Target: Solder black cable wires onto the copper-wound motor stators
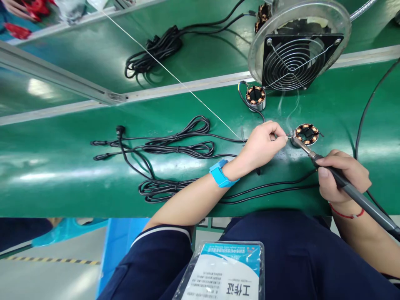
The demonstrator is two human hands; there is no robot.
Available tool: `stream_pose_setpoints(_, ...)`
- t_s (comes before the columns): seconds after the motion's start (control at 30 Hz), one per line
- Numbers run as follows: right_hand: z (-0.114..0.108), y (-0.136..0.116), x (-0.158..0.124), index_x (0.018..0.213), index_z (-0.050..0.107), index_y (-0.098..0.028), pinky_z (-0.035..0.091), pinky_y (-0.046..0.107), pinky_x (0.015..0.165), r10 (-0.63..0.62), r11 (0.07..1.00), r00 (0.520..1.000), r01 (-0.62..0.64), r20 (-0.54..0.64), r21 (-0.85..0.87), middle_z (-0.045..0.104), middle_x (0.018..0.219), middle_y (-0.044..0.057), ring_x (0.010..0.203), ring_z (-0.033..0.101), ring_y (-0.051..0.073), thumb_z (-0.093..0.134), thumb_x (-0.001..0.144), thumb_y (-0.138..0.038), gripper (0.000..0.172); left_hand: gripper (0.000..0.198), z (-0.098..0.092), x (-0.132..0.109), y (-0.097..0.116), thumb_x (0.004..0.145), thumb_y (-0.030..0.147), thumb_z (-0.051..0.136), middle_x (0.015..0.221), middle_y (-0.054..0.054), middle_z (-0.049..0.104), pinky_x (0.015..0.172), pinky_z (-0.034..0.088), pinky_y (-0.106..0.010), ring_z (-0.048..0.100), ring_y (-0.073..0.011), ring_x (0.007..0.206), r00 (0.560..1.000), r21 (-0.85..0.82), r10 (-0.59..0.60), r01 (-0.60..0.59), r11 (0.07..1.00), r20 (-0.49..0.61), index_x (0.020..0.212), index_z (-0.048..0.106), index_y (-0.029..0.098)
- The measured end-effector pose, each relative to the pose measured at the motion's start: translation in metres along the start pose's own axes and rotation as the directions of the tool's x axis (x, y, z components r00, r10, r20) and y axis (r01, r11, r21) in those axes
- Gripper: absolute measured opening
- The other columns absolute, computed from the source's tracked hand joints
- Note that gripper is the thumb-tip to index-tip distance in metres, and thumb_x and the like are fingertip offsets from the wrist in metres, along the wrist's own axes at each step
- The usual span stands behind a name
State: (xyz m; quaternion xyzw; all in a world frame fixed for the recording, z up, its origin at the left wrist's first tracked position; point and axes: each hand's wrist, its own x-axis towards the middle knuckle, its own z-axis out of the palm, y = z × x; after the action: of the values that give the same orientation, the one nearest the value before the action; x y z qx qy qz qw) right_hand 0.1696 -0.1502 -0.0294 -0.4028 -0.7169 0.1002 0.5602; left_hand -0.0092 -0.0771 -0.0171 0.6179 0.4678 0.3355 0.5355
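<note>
My right hand (343, 175) is wrapped round the dark handle of a soldering iron (337, 177). The iron's tip touches the left edge of a motor stator (307, 134), a ring of copper coils lying on the bench. My left hand (264, 143) is closed in a pinch just left of that stator. A thin pale strand, which looks like solder wire (187, 87), runs down from the upper left to this hand, and a short pale end shows at the fingertips. Thin smoke rises above the joint. A second stator (256, 98) with a cable stands behind my left hand.
A fume extractor fan (292, 68) with a wire grille stands behind the stators. Coiled black cables (187, 146) lie at left, more near the front edge. Another cable bundle (159, 50) rests behind the metal rail (175, 92). A person's hand (18, 8) shows at top left.
</note>
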Motion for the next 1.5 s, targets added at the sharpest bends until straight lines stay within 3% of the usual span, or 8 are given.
stream_pose_setpoints(0.33, -0.003, -0.001, -0.004, 0.1, 0.064, -0.028, 0.04, 0.03, 0.044, 0.029, 0.996, 0.999, -0.031, -0.022, -0.089, 0.059, 0.066, -0.002, 0.049, 0.049, 0.014, 0.06, 0.081, -0.022, 0.02, 0.012, 0.0, 0.0, 0.001, 0.073, 0.009, 0.057, 0.067, 0.002, 0.055, 0.061, 0.038, -0.023, 0.047, -0.0073, 0.06, 1.0, -0.004, 0.005, -0.005, 1.0, -0.005, 0.063, 0.054, 0.015)
stream_pose_setpoints(0.6, -0.004, -0.017, 0.019, 0.13, 0.053, -0.033, 0.056, 0.04, 0.078, 0.219, 0.954, 0.967, -0.184, 0.132, -0.237, 0.07, 0.107, 0.002, 0.087, 0.067, 0.021, 0.061, 0.088, -0.023, 0.044, 0.009, 0.0, 0.001, -0.001, 0.073, 0.01, 0.057, 0.068, 0.003, 0.055, 0.058, 0.037, -0.022, 0.044, -0.0053, 0.056, 1.0, 0.019, -0.005, 0.005, 1.0, 0.0, 0.065, 0.056, 0.014)
stream_pose_setpoints(0.77, 0.003, -0.019, 0.036, 0.135, 0.047, -0.031, 0.052, 0.044, 0.093, 0.343, 0.916, 0.925, -0.291, 0.164, -0.277, 0.072, 0.105, 0.001, 0.103, 0.066, 0.023, 0.052, 0.094, -0.027, 0.041, 0.007, 0.0, 0.001, -0.001, 0.073, 0.013, 0.058, 0.069, 0.003, 0.056, 0.057, 0.037, -0.021, 0.043, -0.0048, 0.055, 1.0, 0.021, -0.021, 0.021, 1.0, -0.001, 0.067, 0.057, 0.014)
stream_pose_setpoints(1.07, 0.014, -0.005, 0.022, 0.133, 0.043, -0.031, 0.049, 0.044, 0.087, 0.3, 0.914, 0.934, -0.223, 0.195, -0.34, 0.071, 0.104, 0.002, 0.099, 0.062, 0.024, 0.053, 0.09, -0.023, 0.045, 0.005, -0.001, 0.0, 0.001, 0.074, 0.016, 0.057, 0.061, 0.004, 0.054, 0.049, 0.032, -0.019, 0.041, -0.0049, 0.051, 0.996, -0.001, -0.087, 0.087, 0.996, 0.025, 0.069, 0.058, 0.014)
stream_pose_setpoints(1.17, 0.016, -0.004, 0.019, 0.131, 0.045, -0.029, 0.048, 0.042, 0.084, 0.303, 0.897, 0.943, -0.235, 0.136, -0.374, 0.071, 0.094, 0.002, 0.092, 0.061, 0.024, 0.055, 0.089, -0.023, 0.043, 0.009, -0.003, -0.001, 0.005, 0.074, 0.02, 0.06, 0.057, 0.005, 0.051, 0.047, 0.03, -0.019, 0.038, -0.0041, 0.048, 0.987, -0.073, -0.146, 0.15, 0.986, 0.067, 0.069, 0.058, 0.014)
stream_pose_setpoints(1.33, 0.023, -0.002, 0.018, 0.126, 0.048, -0.028, 0.044, 0.04, 0.071, 0.299, 0.864, 0.936, -0.184, 0.185, -0.469, 0.071, 0.09, 0.002, 0.086, 0.06, 0.026, 0.058, 0.087, -0.022, 0.041, 0.01, -0.005, -0.003, 0.011, 0.076, 0.019, 0.061, 0.054, 0.007, 0.048, 0.047, 0.03, -0.019, 0.036, -0.0032, 0.045, 0.968, -0.199, -0.204, 0.231, 0.952, 0.145, 0.068, 0.058, 0.014)
stream_pose_setpoints(1.4, 0.024, -0.003, 0.018, 0.127, 0.047, -0.029, 0.044, 0.041, 0.071, 0.29, 0.868, 0.94, -0.179, 0.182, -0.463, 0.071, 0.089, 0.002, 0.087, 0.06, 0.026, 0.058, 0.087, -0.02, 0.042, 0.009, -0.005, -0.004, 0.01, 0.078, 0.018, 0.059, 0.058, 0.006, 0.051, 0.048, 0.033, -0.02, 0.038, -0.0035, 0.046, 0.975, -0.204, -0.174, 0.199, 0.958, 0.138, 0.07, 0.058, 0.014)
stream_pose_setpoints(1.5, 0.024, -0.004, 0.018, 0.128, 0.045, -0.031, 0.045, 0.041, 0.073, 0.262, 0.895, 0.952, -0.177, 0.161, -0.409, 0.07, 0.087, 0.001, 0.085, 0.06, 0.024, 0.058, 0.088, -0.021, 0.043, 0.01, -0.004, -0.006, 0.004, 0.081, 0.019, 0.059, 0.076, 0.0, 0.062, 0.057, 0.042, -0.022, 0.051, -0.0064, 0.059, 0.998, -0.103, 0.054, -0.05, 0.993, 0.034, 0.073, 0.061, 0.014)
